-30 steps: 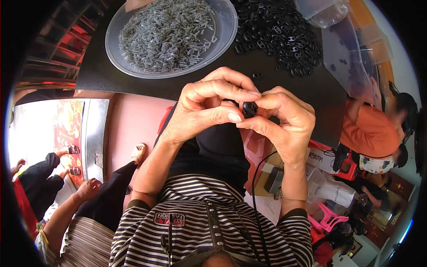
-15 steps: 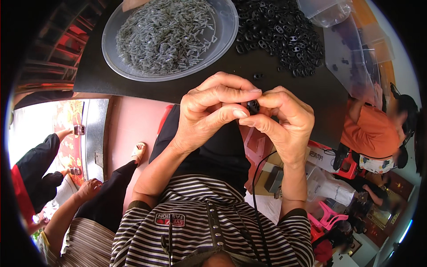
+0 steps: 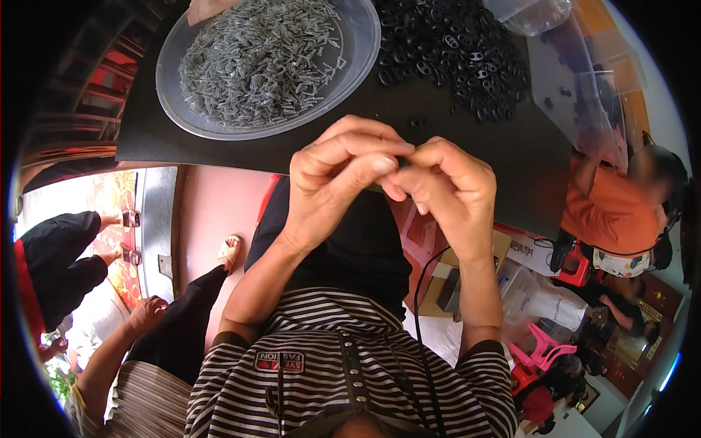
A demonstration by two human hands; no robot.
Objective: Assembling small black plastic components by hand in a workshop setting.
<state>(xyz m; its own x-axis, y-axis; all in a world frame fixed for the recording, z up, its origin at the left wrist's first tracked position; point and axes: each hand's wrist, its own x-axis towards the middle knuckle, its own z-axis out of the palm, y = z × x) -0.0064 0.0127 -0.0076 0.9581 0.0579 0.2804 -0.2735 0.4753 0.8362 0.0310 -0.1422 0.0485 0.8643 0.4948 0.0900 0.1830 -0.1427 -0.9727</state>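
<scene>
I see the left hand (image 3: 321, 179) and right hand (image 3: 454, 193) together, both pinching a mostly hidden black piece (image 3: 404, 162) by the table's (image 3: 529, 171) near edge. Largely bare surface separates them from the tray (image 3: 355, 47), springs (image 3: 255, 66) and black heap (image 3: 456, 62).

Metallic springs (image 3: 252, 66), smooth translucent plastic tray (image 3: 358, 47), glossy plastic pieces (image 3: 460, 55)

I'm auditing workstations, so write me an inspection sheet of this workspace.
Surface: dark tabletop, partly covered.
Job's things: small black piece, mostly hidden; gray spring-like pieces heaped in a clear tray; black parts piled right of it.
Clutter: stray black bits near the pile; clear plastic containers at right.
Hands: left hand and right hand pinch the small black piece together.
Cables: black cord running over the striped shirt.
Surroundings: person in orange at right.
</scene>
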